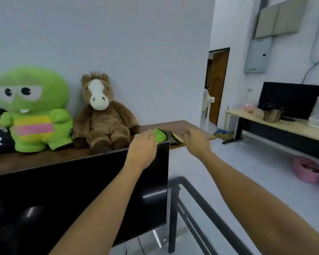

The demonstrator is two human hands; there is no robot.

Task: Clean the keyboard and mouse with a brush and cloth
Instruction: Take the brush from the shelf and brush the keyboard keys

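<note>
While both hands reach over the black monitor (77, 190), the left hand (143, 144) lays its fingers on the bright green cloth (159, 135) on the brown wooden surface (182, 126), though whether it pinches I cannot tell. The wooden-handled brush (176, 138) lies between the hands, nearer the right hand (197, 139) (fingers loosely curled, holding nothing), its long axis running ten to four o'clock. Keyboard and mouse are out of sight.
</note>
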